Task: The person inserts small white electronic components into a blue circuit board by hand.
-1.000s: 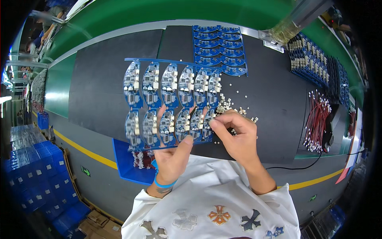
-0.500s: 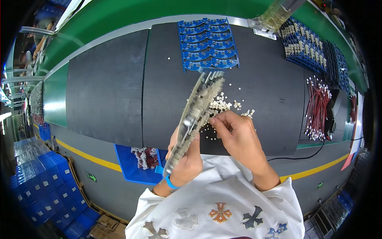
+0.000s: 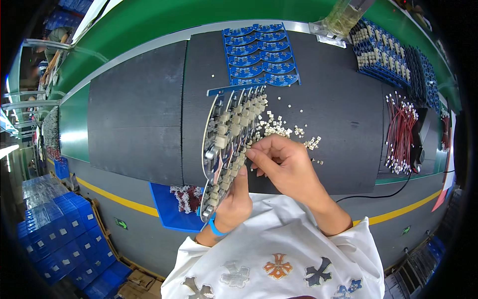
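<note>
At far left, stacked blue boxes (image 3: 44, 248) carry white labels (image 3: 63, 231) too small to read. Over the dark surface (image 3: 338, 124), the left hand (image 3: 234, 205) has its grip closed on a tilted circuit-board panel (image 3: 222, 141); at its right edge, the right hand (image 3: 289, 163) pinches narrowly, on what I cannot tell.

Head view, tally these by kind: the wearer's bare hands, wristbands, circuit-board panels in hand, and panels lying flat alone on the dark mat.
Bare hands: 2, left hand and right hand
Wristbands: 1, blue wristband
Panels in hand: 1, held panel
Panels flat alone: 1, flat panel
Total: 5
</note>
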A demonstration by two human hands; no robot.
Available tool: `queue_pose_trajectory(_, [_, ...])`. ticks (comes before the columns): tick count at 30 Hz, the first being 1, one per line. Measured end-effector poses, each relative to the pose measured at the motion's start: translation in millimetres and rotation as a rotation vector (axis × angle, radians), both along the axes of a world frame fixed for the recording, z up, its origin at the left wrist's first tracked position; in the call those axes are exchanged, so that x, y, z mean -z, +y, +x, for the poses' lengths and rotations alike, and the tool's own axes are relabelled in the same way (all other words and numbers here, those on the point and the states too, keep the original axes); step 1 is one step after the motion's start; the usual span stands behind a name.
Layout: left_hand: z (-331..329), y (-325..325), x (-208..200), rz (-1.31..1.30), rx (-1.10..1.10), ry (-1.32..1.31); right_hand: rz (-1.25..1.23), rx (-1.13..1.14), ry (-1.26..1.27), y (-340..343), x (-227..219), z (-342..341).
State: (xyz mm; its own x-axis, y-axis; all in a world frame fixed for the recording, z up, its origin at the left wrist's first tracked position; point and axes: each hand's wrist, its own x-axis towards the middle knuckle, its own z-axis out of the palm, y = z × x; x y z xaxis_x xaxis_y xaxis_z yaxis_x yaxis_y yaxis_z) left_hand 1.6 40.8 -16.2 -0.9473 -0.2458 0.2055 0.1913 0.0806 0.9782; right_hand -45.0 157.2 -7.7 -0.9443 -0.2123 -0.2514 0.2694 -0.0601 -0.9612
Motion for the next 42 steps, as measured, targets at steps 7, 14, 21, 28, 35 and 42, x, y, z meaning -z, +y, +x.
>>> queue_pose_trajectory(7, [-3, 4, 1, -0.335, -0.158, -0.039, 0.080, -0.031, -0.072, 6, -5, 1])
queue_pose_trajectory(14, [-6, -2, -4, -0.097, -0.035, -0.017, 0.060, 0.028, 0.079, 2, -2, 1])
queue_pose_trajectory(21, [-7, 0, -7, -0.285, -0.020, -0.066, -0.208, -0.081, -0.125, -5, -8, -2])
queue_pose_trajectory(28, [-7, 0, -4, -0.140, -0.131, -0.057, -0.062, 0.002, -0.162, 5, -7, 3])
queue_pose_trajectory(35, [-6, -6, 11, -0.199, 0.001, 0.027, -0.142, -0.045, 0.036, -6, -21, 5])
queue_pose_trajectory(42, [-6, -6, 7, -0.240, -0.080, -0.064, -0.271, -0.087, -0.168, -3, -27, 5])
